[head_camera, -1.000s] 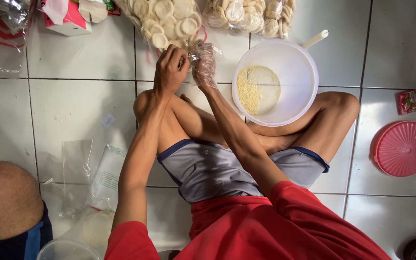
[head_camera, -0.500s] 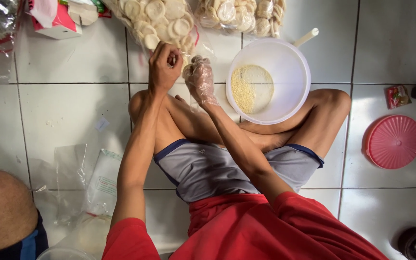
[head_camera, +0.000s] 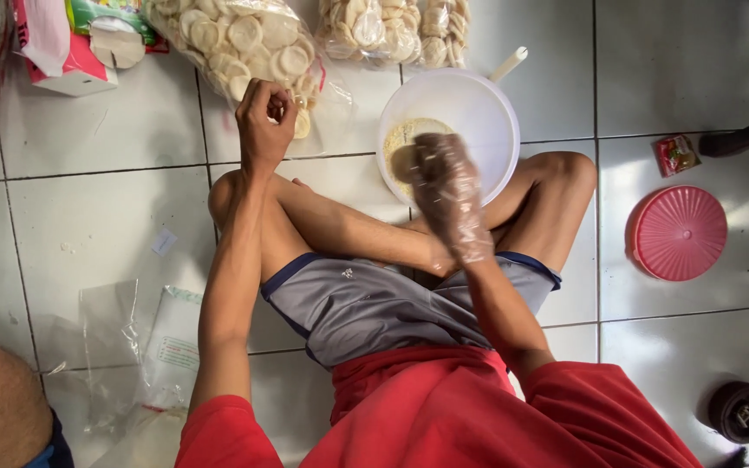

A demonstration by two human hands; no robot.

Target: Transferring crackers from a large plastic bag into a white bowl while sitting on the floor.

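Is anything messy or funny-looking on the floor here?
A little. The round pink plastic lid lies alone on the white tiled floor, away from the white plastic bowl. Empty clear plastic bags are scattered flat by the left arm. Nothing looks spilled or broken.

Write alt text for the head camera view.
A seated person's left hand pinches a round cracker by a clear bag of crackers, while the plastic-gloved right hand reaches into a white bowl of crumbs on the tiled floor.
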